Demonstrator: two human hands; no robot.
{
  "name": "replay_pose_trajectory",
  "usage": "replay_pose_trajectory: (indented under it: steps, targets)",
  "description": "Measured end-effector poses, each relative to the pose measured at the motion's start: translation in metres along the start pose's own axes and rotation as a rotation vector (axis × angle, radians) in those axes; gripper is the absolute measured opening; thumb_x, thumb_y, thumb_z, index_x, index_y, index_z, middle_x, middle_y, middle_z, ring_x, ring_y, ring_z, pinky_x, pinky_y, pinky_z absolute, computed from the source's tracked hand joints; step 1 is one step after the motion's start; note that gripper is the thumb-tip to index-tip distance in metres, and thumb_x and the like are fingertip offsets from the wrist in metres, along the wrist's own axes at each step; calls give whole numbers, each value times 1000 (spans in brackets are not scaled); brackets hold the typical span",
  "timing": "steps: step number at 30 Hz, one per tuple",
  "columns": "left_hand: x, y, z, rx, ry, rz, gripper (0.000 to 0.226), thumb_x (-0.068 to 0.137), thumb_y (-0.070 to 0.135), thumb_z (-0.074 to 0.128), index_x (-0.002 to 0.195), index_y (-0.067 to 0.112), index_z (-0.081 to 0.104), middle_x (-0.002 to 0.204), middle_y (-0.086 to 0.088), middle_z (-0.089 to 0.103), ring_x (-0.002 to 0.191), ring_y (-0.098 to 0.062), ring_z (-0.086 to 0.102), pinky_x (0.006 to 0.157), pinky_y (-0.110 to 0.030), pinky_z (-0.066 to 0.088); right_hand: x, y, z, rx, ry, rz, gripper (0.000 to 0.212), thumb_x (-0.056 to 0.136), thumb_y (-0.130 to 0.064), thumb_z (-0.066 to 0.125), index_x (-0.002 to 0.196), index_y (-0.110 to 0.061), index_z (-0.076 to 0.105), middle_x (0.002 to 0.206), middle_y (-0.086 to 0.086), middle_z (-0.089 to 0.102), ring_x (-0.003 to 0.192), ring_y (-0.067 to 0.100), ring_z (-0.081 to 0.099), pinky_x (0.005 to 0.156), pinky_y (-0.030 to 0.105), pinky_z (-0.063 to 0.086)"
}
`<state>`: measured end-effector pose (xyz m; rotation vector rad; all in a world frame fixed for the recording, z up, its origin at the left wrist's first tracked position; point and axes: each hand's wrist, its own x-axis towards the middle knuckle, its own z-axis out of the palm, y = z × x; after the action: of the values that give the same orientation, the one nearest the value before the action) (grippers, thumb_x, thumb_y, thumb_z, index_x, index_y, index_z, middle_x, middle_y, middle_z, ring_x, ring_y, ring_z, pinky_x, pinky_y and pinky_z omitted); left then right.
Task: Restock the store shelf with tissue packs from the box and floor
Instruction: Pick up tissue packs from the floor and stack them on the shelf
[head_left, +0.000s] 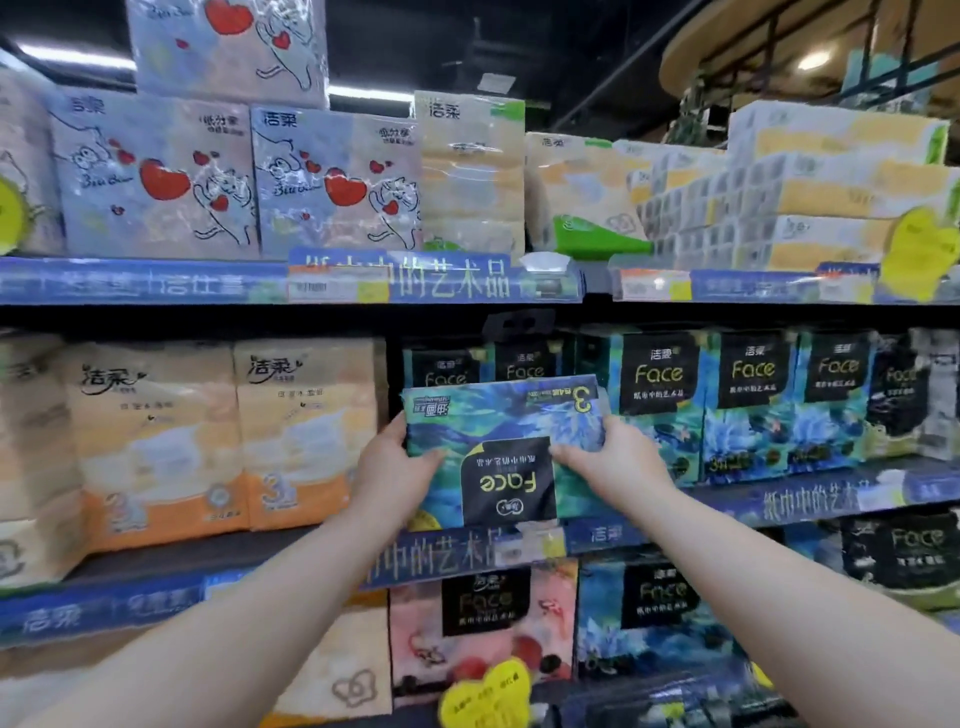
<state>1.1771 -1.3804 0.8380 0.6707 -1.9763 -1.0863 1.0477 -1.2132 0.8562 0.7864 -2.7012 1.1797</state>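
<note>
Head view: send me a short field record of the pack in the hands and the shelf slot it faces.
held item: blue Face tissue pack, label upside down
left hand: grips the pack's left edge
right hand: grips the pack's right edge
location: at the front of the middle shelf, before two recessed Face packs
left neighbour: orange tissue packs
right neighbour: upright Face packs
resting on shelf: cannot tell
</note>
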Motion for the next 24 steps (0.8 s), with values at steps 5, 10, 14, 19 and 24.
replay_pose_trajectory:
  steps: [5,10,14,19,24]
  targets:
    - [27,-7,23,77,88,-43,42,83,16,65,122,23,53,113,0,67,96,-22,66,86,-42,54,55,15,15,168,-92,-75,73,83,-44,65,141,-12,34,134,9,52,118,29,53,92,38,47]
    - [41,-19,40,91,158,-80,60,81,12,70,130,16,37,119,-4,64,101,-22,64,90,-42,53,88,31,42,349,-153,-141,63,82,-32,70,136,-14,41,133,6,55,120,25,53,99,33,44]
    - [61,-33,45,171,152,-161,56,79,10,70,124,16,37,115,-5,66,96,-23,64,82,-36,52,102,33,62,371,-189,-147,78,86,-28,66,148,-11,22,142,7,45,124,25,49,92,27,41]
    - [73,-39,45,340,127,-39,58,79,16,70,128,16,39,129,-5,54,118,-23,53,96,-34,45,118,50,80,343,-239,-83,84,87,-29,65,150,-12,13,149,9,37,132,27,42,99,32,39]
    - [89,-5,59,873,-61,361,82,83,48,62,148,22,19,157,-3,17,146,-23,13,120,-42,14,123,64,85,330,-308,-68,90,85,-27,67,151,-15,8,155,3,24,140,24,31,106,32,33]
